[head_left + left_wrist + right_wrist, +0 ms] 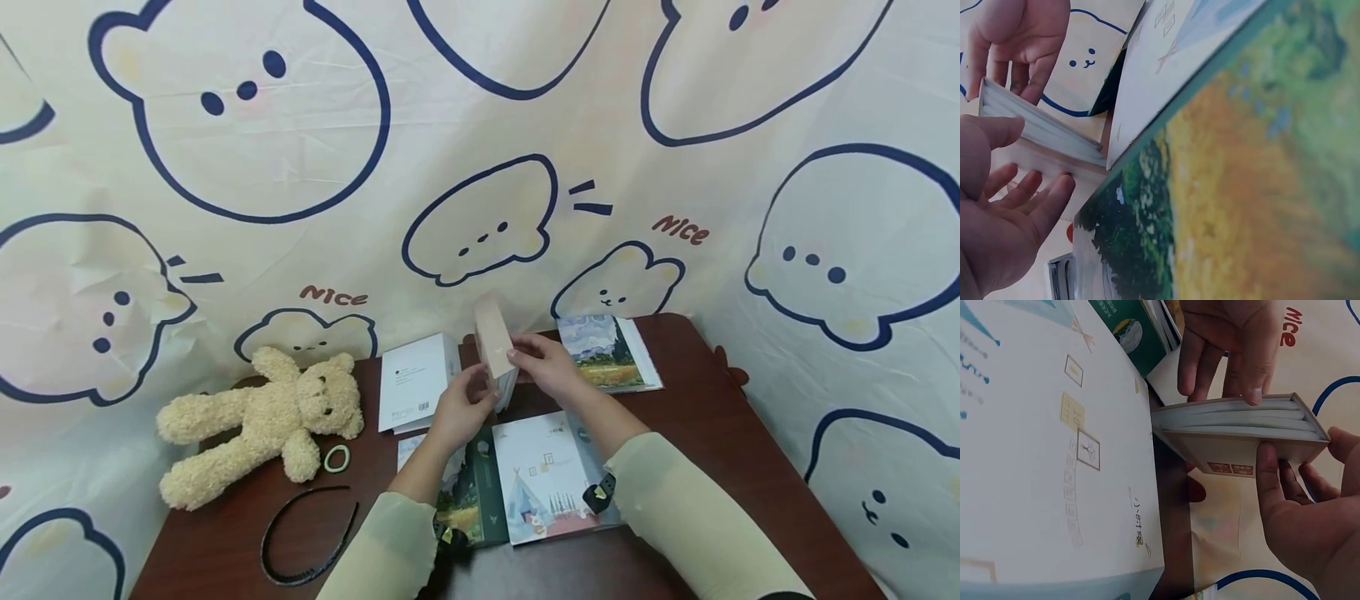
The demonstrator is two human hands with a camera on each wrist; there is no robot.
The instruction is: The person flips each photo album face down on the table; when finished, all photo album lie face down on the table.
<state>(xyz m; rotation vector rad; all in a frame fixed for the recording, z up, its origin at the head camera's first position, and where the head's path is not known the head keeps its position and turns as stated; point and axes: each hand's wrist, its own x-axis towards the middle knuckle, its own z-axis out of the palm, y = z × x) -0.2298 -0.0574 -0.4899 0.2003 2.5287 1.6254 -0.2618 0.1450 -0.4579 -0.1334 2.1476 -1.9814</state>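
Both hands hold a thick beige book on end behind the other books. Its white page edges show between the covers in the right wrist view, with red characters on one cover. The left hand grips it from the left, thumb at the cover edge and fingers along the side. From the other side the right hand grips it, fingers on the cover and thumb by a corner. Just in front lie a white illustrated book and a green book with a painted cover, partly under the left forearm.
At the back left stands a white book; a book with a landscape cover lies back right. A teddy bear, a pale ring and a black headband are on the left of the brown table. A patterned cloth hangs behind.
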